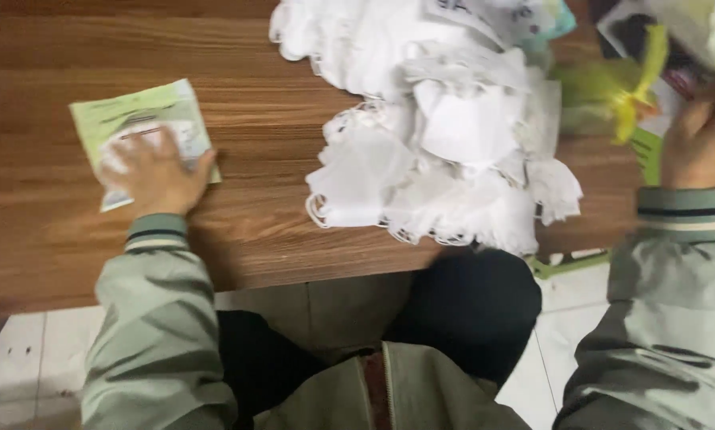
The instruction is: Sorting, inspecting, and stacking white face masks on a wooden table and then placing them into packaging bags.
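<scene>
Left hand (157,171), fingers spread, presses a green packet (138,119) flat at frame left; right hand (704,139), grip unclear, reaches green wrappers (624,91) beside piled white masks (445,127).

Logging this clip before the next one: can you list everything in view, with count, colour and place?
packet: one, pale green, flat on the table at left, under the left hand
face masks: a heap, count unclear, white, table centre to top
wrappers: several, yellow-green, blurred, top right by the right hand
table: one, brown wood grain, across the upper frame
floor: white tiles, below the table edge
left hand: pressed flat on the packet
right hand: raised at the right edge among the wrappers; what it holds is too blurred to tell
</scene>
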